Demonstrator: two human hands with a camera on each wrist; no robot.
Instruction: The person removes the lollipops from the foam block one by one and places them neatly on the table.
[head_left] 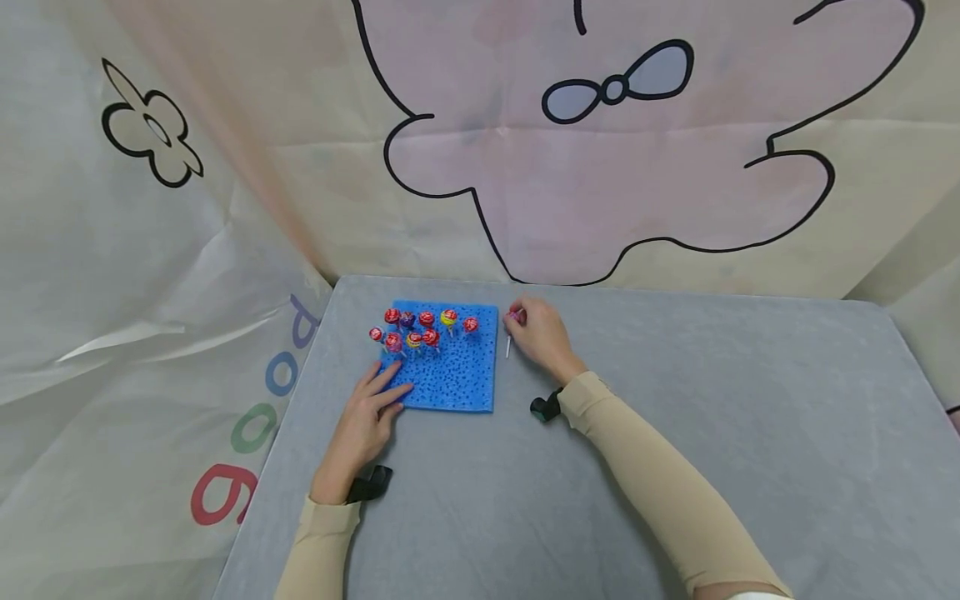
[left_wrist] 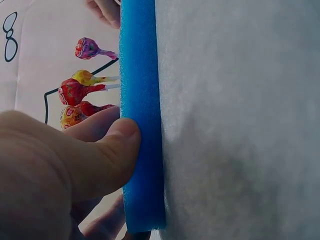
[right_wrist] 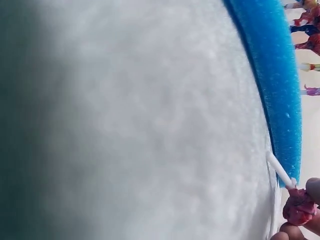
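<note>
Grey table (head_left: 675, 433), cartoon backdrop (head_left: 660, 175): right hand (head_left: 545, 337) pinching a lollipop (right_wrist: 299, 209), stick angled down, just right of the blue foam board (head_left: 457, 383)! Left hand (head_left: 360, 429), fingers spread, rests on the board's near-left corner; standing lollipops (head_left: 426, 319) cluster beyond.

From here the table (head_left: 712, 433) is grey. At its ten o'clock, the block (head_left: 457, 379) is bright blue, speckled darker. Its lollipops (head_left: 426, 318) show red, yellow and purple; one lollipop (right_wrist: 299, 207) at the block's two o'clock is pinkish-red, its stick (right_wrist: 280, 169) white. Up at twelve, a pink figure (head_left: 615, 183) outlined black.
</note>
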